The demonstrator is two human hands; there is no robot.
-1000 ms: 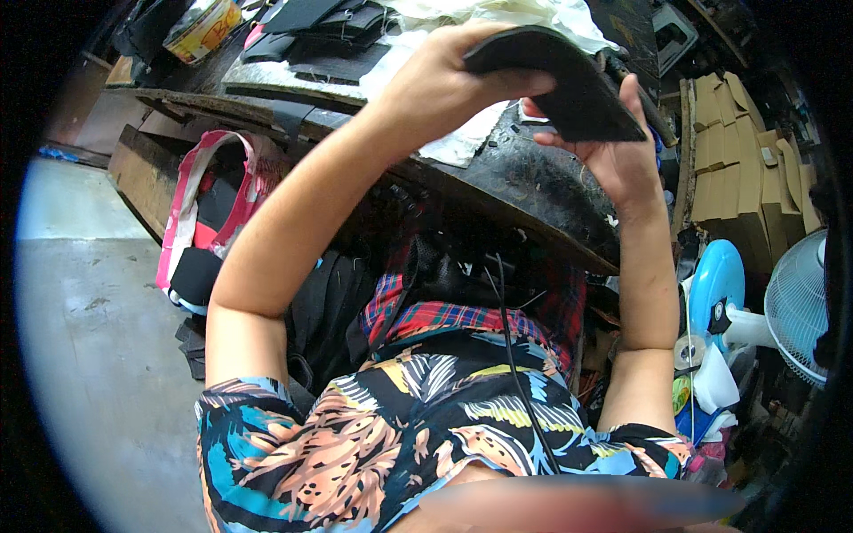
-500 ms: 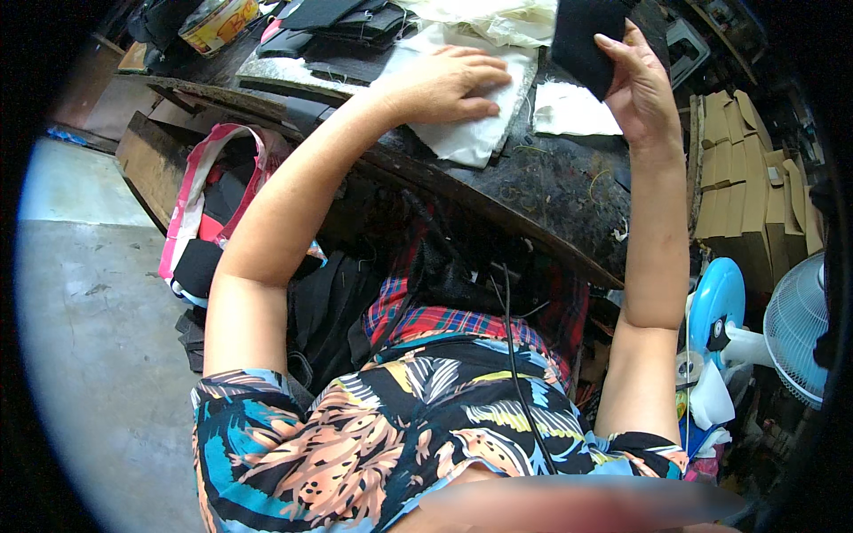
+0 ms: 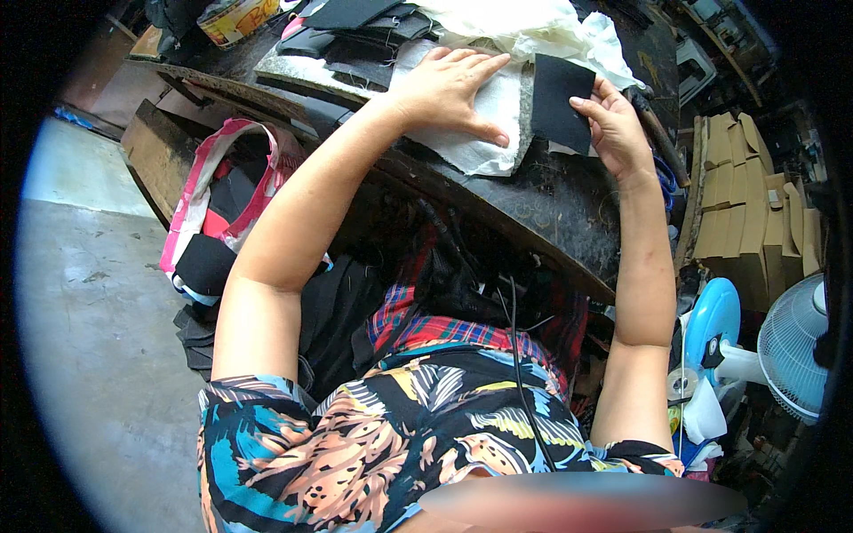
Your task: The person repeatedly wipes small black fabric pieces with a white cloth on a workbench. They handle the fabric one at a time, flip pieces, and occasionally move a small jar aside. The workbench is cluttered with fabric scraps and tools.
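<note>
My left hand (image 3: 458, 96) lies with its fingers spread on a white cloth (image 3: 484, 155) on the dark, worn table (image 3: 569, 204). A black fabric piece (image 3: 560, 99), roughly rectangular, is pinched at its right edge between the thumb and fingers of my right hand (image 3: 616, 126). It hangs just right of the white cloth, and a little white material shows under its lower edge. Several black fabric pieces (image 3: 355, 31) are piled beyond my left hand. Crumpled off-white cloth (image 3: 533, 31) lies at the far side of the table.
A pink-and-white bag (image 3: 191, 200) with black pieces inside stands left, below the table edge. On the right are stacked brown cardboard boxes (image 3: 742, 200) and a blue-and-white fan (image 3: 791, 346). A wooden-looking handle (image 3: 662, 138) lies beside my right wrist. A black cord (image 3: 518, 373) runs down my front.
My right hand has brought the black fabric piece down and left, close to the white cloth. My left hand stays on the cloth, its thumb and fingers now spread wider.
</note>
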